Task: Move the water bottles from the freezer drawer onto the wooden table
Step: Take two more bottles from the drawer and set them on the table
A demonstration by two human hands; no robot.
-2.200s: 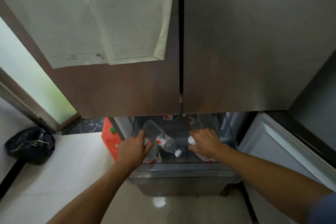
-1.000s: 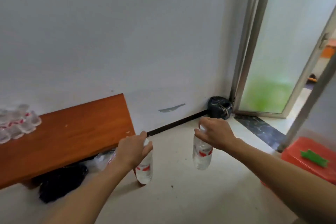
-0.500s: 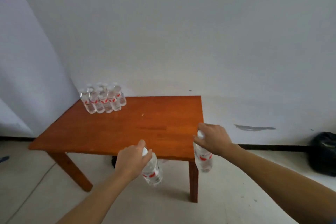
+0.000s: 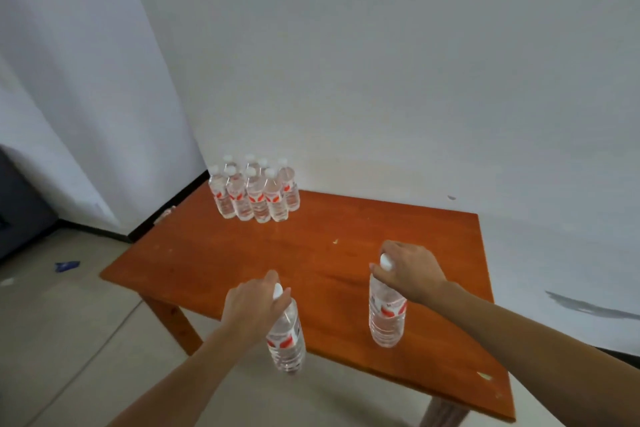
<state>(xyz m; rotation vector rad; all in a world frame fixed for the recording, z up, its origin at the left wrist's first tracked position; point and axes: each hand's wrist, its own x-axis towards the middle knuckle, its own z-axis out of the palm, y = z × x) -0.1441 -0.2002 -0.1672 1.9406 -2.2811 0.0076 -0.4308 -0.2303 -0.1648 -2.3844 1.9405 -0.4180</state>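
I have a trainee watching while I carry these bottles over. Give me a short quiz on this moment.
1. True or false: the left hand grips the left bottle and the right hand grips the right bottle, each near its cap.
2. Where does the group of bottles stand? A) at the far left corner of the table; B) on the floor; C) at the near right corner of the table.
3. Fill in: the bottle whose base hangs across the table's near edge is in the ___ hand.

Key: 1 true; 2 A; 3 left.
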